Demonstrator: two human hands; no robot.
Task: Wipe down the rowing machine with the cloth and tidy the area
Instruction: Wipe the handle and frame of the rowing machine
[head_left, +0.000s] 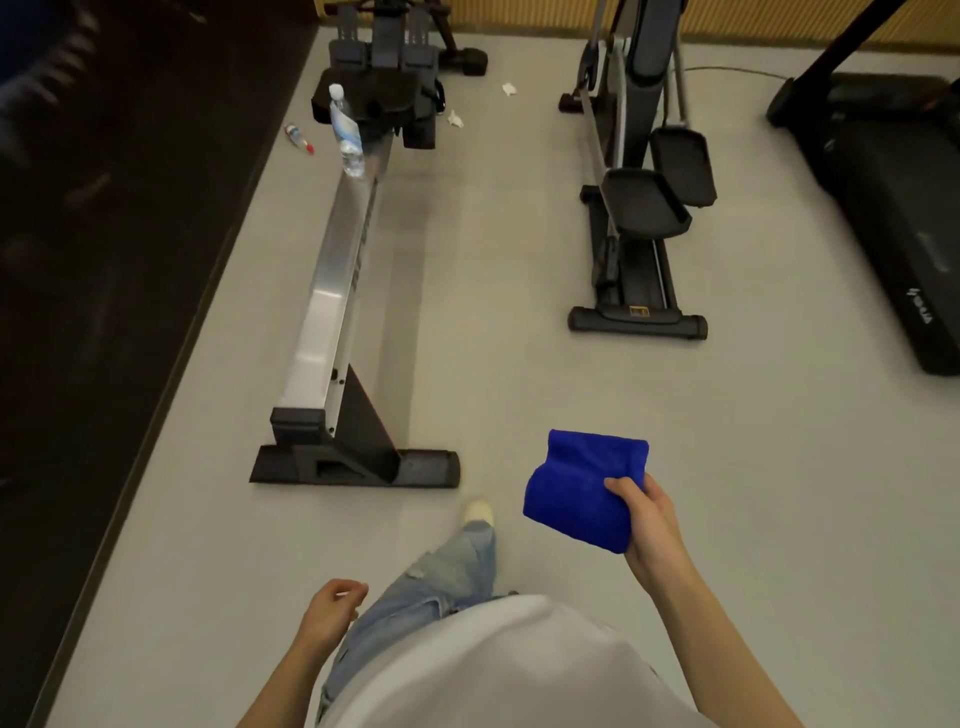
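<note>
Right hand (647, 525) clamped on folded blue cloth (582, 491), thumb on top, held out in front of the body at waist level. Left hand (332, 605) empty, fingers loosely curled, hanging by the hip, well apart from the right. One leg in pale jeans stepping forward between the hands, shoe toe (479, 512) pointing ahead.

Ahead and left of the cloth hand: rowing machine (332, 291), rear foot stand nearest, silver rail running away from the hands. Cloth not touching it.

Further along the rail, ahead of the left hand: clear water bottle (345, 130) lying on the rail, against the black seat (384, 96). Small bottle with red cap (299, 138) on the floor just left of the rail. Two crumpled white tissues (456, 119) (509, 89) on the floor right of the seat.

Far right of the cloth hand: elliptical trainer (639, 208), treadmill (883, 208) edge.

Progress, as judged: cloth in hand, approach under way, no wiping contact yet. Left to do: wipe rail, seat, front end; clear both bottles and tissues.
</note>
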